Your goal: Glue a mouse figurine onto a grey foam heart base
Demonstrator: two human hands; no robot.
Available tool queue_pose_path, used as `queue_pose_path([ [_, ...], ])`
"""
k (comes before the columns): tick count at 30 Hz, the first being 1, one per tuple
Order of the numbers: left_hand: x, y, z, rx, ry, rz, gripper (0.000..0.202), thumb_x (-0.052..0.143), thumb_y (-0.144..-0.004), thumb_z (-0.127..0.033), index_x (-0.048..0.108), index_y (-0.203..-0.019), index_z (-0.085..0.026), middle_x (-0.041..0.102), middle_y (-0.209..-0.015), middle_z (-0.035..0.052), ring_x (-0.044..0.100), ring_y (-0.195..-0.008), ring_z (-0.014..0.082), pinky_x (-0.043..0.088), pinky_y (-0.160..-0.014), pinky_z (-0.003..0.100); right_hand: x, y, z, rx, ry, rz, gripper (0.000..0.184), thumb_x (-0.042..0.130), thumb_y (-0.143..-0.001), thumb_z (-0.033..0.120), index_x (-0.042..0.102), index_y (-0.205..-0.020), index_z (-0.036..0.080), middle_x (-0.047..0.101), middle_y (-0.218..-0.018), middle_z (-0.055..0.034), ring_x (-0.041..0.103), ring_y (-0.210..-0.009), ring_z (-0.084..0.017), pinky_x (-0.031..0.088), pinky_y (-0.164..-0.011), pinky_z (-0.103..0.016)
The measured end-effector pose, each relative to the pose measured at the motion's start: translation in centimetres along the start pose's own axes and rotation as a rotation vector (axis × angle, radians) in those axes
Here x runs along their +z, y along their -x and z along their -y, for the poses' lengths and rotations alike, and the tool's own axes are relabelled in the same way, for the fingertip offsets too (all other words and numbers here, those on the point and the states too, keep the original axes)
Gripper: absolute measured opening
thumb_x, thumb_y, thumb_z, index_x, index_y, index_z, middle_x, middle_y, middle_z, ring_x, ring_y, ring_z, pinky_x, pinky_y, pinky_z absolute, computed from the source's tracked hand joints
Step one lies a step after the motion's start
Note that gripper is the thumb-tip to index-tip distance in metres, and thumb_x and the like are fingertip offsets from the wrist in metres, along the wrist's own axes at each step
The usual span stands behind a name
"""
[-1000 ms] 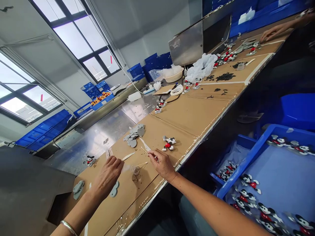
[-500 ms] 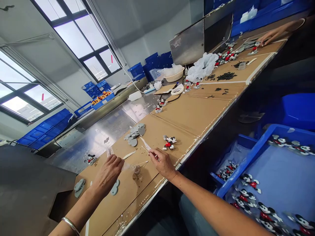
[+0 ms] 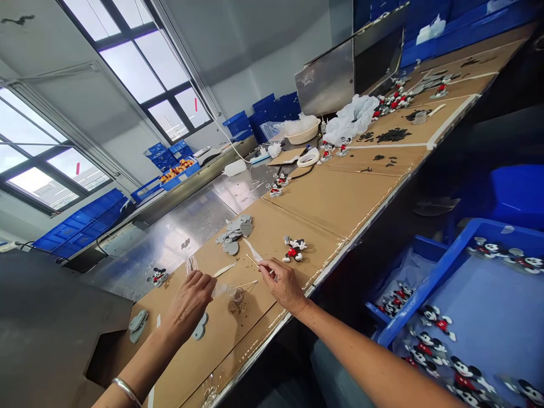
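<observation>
My right hand is closed in a pinch around a thin wooden stick, whose end points up and left. Over the cardboard, my left hand has its fingers pressed together; what they hold, if anything, is hidden. Between the hands stands a small clear cup, with a cotton swab by its rim and dark crumbs around it. A mouse figurine in red lies just beyond my right hand. A grey cloud-shaped piece is partly covered by my left wrist.
Grey flat pieces are heaped beyond the hands, near a white plastic tool. Another figurine stands at the left. Below the table edge, a blue tray holds several figurines. Black small parts lie farther along the cardboard.
Another person's hand at the far right has withdrawn from the figurine there, which stays standing on the table. My own hands keep nearly the same pose; the view shifts slightly.
</observation>
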State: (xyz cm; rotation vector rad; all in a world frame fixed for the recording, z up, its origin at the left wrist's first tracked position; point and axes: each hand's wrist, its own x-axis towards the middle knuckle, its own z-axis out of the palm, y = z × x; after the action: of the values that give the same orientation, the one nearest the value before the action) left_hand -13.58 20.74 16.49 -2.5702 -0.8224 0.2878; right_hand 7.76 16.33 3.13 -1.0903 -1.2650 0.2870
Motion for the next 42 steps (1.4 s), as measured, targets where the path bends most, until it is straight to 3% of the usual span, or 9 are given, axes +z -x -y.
queue_pose_path([
  [4, 1.7, 0.6, 0.3, -0.110, 0.136, 0.020, 0.029, 0.068, -0.083, -0.012, 0.062, -0.112, -0.012, 0.067, -0.106, 0.0111, 0.057, -0.099, 0.0290, 0.043, -0.091, 0.043, 0.1, 0.1, -0.2, 0.000, -0.009, -0.002, 0.018, 0.049, -0.091, 0.012, 0.065, -0.098, 0.018, 0.068, -0.090, -0.0058, 0.064, -0.077, -0.018, 0.051, -0.065, -0.024],
  [15, 5.3, 1.6, 0.5, -0.385, 0.470, 0.050, 0.029, 0.066, -0.085, -0.019, 0.064, -0.114, -0.016, 0.067, -0.111, 0.0074, 0.062, -0.103, 0.0232, 0.050, -0.087, 0.040, -0.1, 0.1, 0.1, 0.023, -0.053, -0.006, 0.020, 0.046, -0.094, 0.018, 0.065, -0.098, 0.019, 0.068, -0.088, -0.0039, 0.065, -0.077, -0.017, 0.049, -0.061, -0.022],
  [20, 6.3, 1.6, 0.6, -0.401, 0.538, 0.052, 0.029, 0.066, -0.084, -0.015, 0.063, -0.113, -0.015, 0.067, -0.109, 0.0066, 0.060, -0.104, 0.0232, 0.047, -0.093, 0.044, 0.1, 0.2, -0.2, 0.036, -0.058, 0.002, 0.020, 0.045, -0.094, 0.020, 0.066, -0.098, 0.019, 0.067, -0.087, -0.0039, 0.065, -0.077, -0.017, 0.049, -0.060, -0.022],
  [34, 7.3, 1.6, 0.9, -0.447, 0.707, 0.010, 0.019, 0.069, -0.084, -0.022, 0.065, -0.101, -0.015, 0.064, -0.094, 0.0040, 0.059, -0.100, 0.0237, 0.045, -0.092, 0.047, 0.0, 0.1, -0.2, 0.087, -0.082, 0.015, 0.025, 0.044, -0.096, 0.029, 0.067, -0.099, 0.018, 0.068, -0.088, -0.0061, 0.067, -0.078, -0.020, 0.053, -0.063, -0.026],
  [38, 7.4, 1.1, 2.3, -0.524, 0.916, -0.077, 0.031, 0.071, -0.082, -0.024, 0.063, -0.111, -0.015, 0.066, -0.107, 0.0058, 0.059, -0.107, 0.0266, 0.044, -0.097, 0.050, -0.1, 0.1, -0.1, 0.091, -0.096, -0.007, 0.025, 0.046, -0.096, 0.033, 0.067, -0.098, 0.018, 0.069, -0.086, -0.0057, 0.067, -0.075, -0.020, 0.054, -0.063, -0.026],
  [42, 7.7, -1.2, 5.6, -0.513, 1.211, -0.202, 0.029, 0.071, -0.084, -0.030, 0.065, -0.107, -0.013, 0.068, -0.100, 0.0034, 0.064, -0.096, 0.0247, 0.050, -0.090, 0.045, -0.3, 0.2, -0.1, 0.079, -0.109, -0.018, 0.029, 0.046, -0.098, 0.039, 0.067, -0.097, 0.019, 0.070, -0.086, -0.0053, 0.068, -0.072, -0.019, 0.054, -0.062, -0.024],
])
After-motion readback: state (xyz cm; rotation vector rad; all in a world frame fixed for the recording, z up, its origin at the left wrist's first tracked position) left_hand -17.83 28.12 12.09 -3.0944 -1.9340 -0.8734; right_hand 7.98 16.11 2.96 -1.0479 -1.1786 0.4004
